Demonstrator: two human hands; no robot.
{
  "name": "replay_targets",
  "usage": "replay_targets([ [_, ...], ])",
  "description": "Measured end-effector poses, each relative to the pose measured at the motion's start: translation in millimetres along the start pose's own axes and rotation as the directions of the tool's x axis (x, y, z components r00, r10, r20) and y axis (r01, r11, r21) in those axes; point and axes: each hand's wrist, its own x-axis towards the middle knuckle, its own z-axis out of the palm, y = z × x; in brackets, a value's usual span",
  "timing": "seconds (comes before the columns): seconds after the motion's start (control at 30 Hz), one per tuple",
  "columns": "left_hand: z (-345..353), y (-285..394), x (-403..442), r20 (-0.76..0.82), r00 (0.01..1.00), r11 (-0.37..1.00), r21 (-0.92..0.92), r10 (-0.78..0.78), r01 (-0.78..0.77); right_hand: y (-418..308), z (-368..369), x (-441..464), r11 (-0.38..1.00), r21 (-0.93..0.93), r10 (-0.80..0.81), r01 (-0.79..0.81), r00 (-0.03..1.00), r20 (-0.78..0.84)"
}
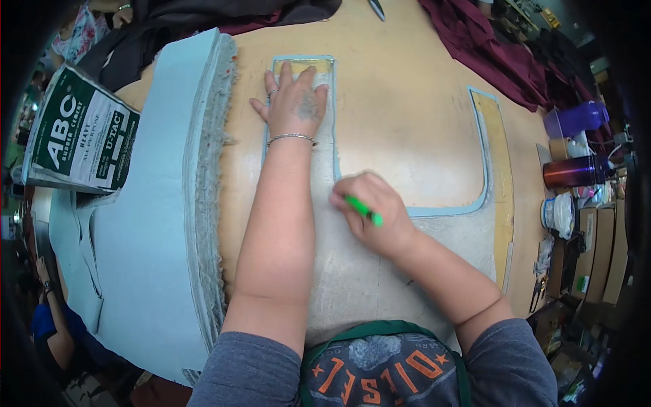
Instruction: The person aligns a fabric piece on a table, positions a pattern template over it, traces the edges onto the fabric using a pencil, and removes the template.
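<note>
Pale wood tabletop (407, 129) fills the middle of the room, with maroon cloth (468, 51) heaped at its far right and dark cloth (159, 30) at its far left. A U-shaped grey template (352, 278) lies flat on the table in front of the person, its two arms pointing to the far side. Yellow tape (503, 156) covers its right edge and the far end of its left arm, and a light blue sheet (447, 211) shows as a border along its inner curve. The left hand (297, 102) grasps nothing: it rests palm down, fingers spread, on the far end of the template's left arm. The right hand (371, 207) grips a green pen (364, 210), slightly blurred, at the inner edge of that same arm; fingers hide the tip, so its contact cannot be told. To the left, a thick stack (159, 224) of light blue sheets with frayed edges runs from near to far, with a green and white can (81, 136) beside it. Along the right edge are a tumbler (573, 171), a white tub (559, 211) and boxes (600, 251). Another person's arm (57, 319) shows at the near left.
</note>
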Motion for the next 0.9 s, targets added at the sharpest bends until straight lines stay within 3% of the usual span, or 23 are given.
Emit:
replay_targets([
  [0.13, -1, 1, 0, 0.022, 1.0, 1.0, 0.012, -0.004, 0.004, -10, -39, -34, 0.991, 0.033, 0.124, -0.129, 0.983, 0.135],
  [0.23, -4, 3, -1, 0.04, 0.999, 0.999, 0.036, -0.014, 0.012, -6, -68, -32, 0.939, -0.057, 0.34, -0.338, 0.895, 0.288],
  [0.27, -5, 4, -2, 0.047, 0.999, 0.999, 0.046, -0.016, 0.014, 1, -73, -24, 0.925, -0.006, 0.359, -0.379, 0.871, 0.336],
  [0.33, -6, 5, -2, 0.059, 0.998, 0.999, 0.05, -0.014, 0.011, 15, -63, 9, 0.905, 0.178, 0.354, -0.386, 0.916, 0.189],
  [0.4, -6, 4, -2, 0.062, 0.998, 0.998, 0.054, -0.018, 0.014, 55, -36, 48, 0.904, 0.249, 0.362, -0.348, 0.932, -0.009],
  [0.47, -6, 4, -1, 0.069, 0.997, 0.998, 0.057, -0.021, 0.017, 92, -3, 88, 0.843, 0.448, 0.414, -0.299, 0.891, -0.185],
  [0.53, -6, 4, -1, 0.062, 0.998, 0.999, 0.046, -0.011, 0.009, 121, 18, 118, 0.821, 0.504, 0.456, -0.269, 0.839, -0.295],
  [0.63, -4, 2, -1, 0.062, 0.998, 0.997, 0.071, -0.011, 0.007, 136, 27, 139, 0.835, 0.448, 0.487, -0.319, 0.808, -0.333],
  [0.9, -1, 2, -2, 0.047, 0.999, 0.997, 0.075, -0.01, 0.007, 114, 25, 134, 0.932, 0.101, 0.363, -0.349, 0.881, -0.303],
])
